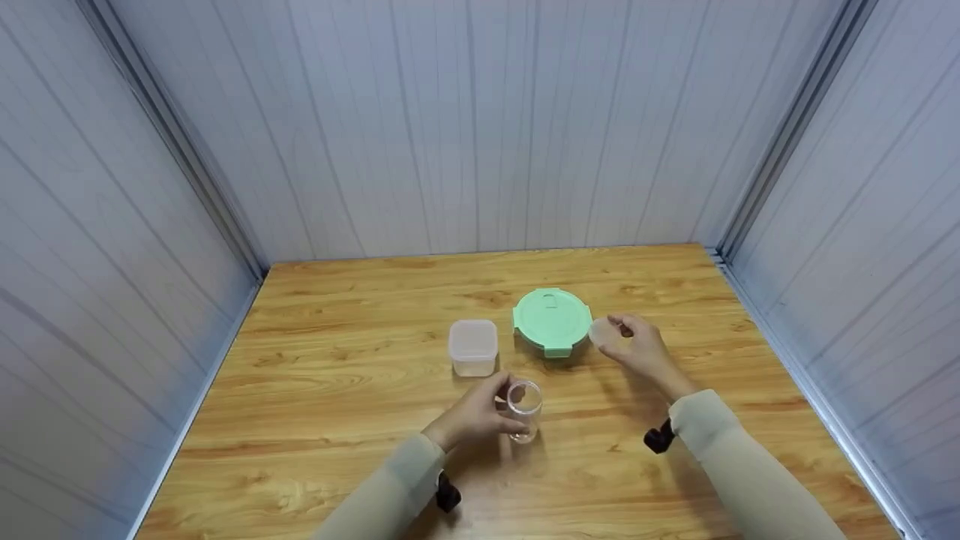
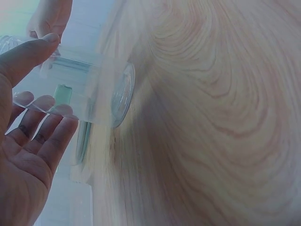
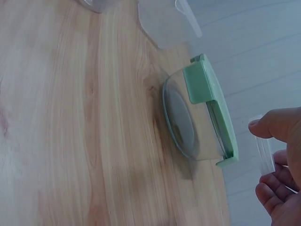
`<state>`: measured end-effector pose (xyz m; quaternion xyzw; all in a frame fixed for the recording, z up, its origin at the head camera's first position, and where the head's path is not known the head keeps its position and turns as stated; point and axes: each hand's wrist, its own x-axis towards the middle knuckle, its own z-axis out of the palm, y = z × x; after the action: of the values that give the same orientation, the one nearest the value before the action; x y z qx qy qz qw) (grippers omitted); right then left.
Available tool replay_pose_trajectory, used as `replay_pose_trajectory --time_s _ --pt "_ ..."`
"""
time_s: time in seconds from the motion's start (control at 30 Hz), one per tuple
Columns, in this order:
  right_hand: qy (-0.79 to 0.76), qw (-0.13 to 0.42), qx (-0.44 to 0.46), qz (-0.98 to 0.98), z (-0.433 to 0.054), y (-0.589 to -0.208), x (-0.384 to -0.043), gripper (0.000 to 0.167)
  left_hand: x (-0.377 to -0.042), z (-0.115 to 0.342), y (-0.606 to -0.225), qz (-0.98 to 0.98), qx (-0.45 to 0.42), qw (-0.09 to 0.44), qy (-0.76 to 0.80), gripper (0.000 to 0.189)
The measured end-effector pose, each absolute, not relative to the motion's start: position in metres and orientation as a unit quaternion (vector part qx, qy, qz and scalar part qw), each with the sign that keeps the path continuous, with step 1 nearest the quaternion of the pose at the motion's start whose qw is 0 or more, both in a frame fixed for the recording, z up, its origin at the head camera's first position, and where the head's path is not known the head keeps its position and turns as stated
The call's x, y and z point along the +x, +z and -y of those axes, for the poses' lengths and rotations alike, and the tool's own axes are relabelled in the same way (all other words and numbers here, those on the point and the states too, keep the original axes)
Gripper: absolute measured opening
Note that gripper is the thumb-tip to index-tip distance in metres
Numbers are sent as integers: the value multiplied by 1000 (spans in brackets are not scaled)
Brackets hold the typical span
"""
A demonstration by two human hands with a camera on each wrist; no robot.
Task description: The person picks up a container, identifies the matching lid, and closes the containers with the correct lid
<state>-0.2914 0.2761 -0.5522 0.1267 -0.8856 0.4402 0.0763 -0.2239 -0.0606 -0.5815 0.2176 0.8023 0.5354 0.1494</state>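
A clear jar (image 1: 525, 420) stands at the front middle of the table, its mouth uncovered. My left hand (image 1: 480, 412) grips it from the left, thumb on one side and fingers on the other; the left wrist view shows this hand (image 2: 33, 141) around the transparent wall of the jar (image 2: 99, 89). To the right, my right hand (image 1: 637, 346) pinches a round translucent lid (image 1: 606, 334) by its edge, held up beside the green-lidded container. In the right wrist view the lid (image 3: 264, 146) is seen edge-on between thumb and fingers.
A round glass container with a green clip lid (image 1: 553, 318) sits behind the jar, near the right hand. A small square translucent box (image 1: 473, 346) with a lid stands left of it. Pale panel walls (image 1: 480, 127) enclose the wooden table (image 1: 337, 420).
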Motion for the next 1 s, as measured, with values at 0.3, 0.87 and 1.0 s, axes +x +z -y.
replay_pose_trajectory --time_s 0.3,0.87,1.0 --pt "451 58 117 883 -271 -546 -285 56 -227 60 -581 -803 212 154 535 58" --pt "449 91 185 869 -237 -531 -263 54 -223 60 -581 -794 211 155 549 57" --pt "448 93 214 863 -230 -527 -258 54 -223 59 -583 -781 212 159 565 58"
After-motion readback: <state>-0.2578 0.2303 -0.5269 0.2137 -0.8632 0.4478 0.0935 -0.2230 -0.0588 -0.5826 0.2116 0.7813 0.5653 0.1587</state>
